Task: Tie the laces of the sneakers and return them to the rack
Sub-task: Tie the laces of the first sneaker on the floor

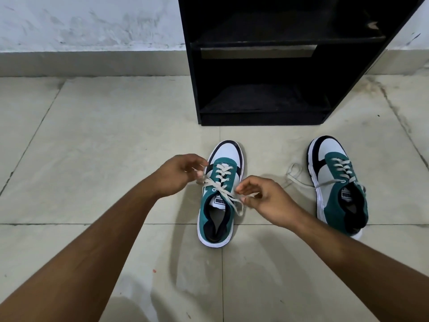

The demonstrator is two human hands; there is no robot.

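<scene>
Two sneakers sit on the tile floor [92, 135] at six o'clock from the black rack [262, 117], toes toward it. The left hand [178, 174] and right hand [262, 201] each pinch a lace end [228, 197] of the near sneaker [219, 205]. The other sneaker [336, 182], at three o'clock, has loose laces.

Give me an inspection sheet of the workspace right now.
Surface: tiled floor, a few small specks.
Job's things: near sneaker with laces crossed, no bow yet; far sneaker untied, lace trailing on the floor; black rack with no shoes on the visible shelves.
Clutter: nothing seen.
Hands: left hand and right hand each pinch a lace end.
Cables: nothing seen.
Surroundings: scuffed white wall.
</scene>
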